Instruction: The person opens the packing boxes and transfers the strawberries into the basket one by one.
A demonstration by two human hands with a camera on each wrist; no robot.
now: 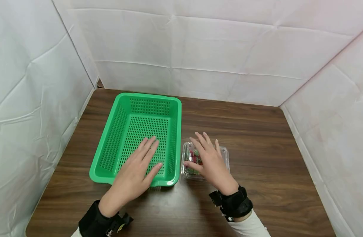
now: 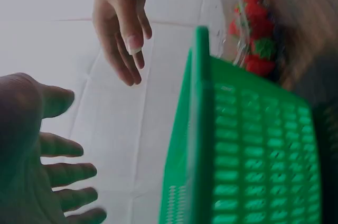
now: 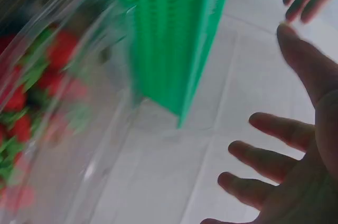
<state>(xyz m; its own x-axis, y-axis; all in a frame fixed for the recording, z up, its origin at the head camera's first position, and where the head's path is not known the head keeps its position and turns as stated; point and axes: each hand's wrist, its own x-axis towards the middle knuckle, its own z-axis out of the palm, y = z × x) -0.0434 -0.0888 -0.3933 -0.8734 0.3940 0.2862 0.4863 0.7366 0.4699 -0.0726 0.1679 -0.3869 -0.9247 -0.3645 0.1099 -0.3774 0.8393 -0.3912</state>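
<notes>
A green plastic basket (image 1: 175, 138) with slotted sides stands left of the middle of the table. Over its near part hovers my left hand (image 1: 134, 174), fingers straight and holding nothing. To the basket's right sits a clear plastic box (image 1: 226, 158), and strawberries (image 2: 259, 28) show through its wall. Above this box my right hand (image 1: 212, 163) is held with fingers spread, hiding part of it. The right wrist view shows the strawberries (image 3: 21, 97) blurred behind the plastic. Both hands appear raised, apart from the basket and the box.
The dark wood table (image 1: 258, 158) spreads out to the right of the box. White cloth walls (image 1: 199, 42) enclose its back and both sides. Each wrist wears a black strap (image 1: 236, 202).
</notes>
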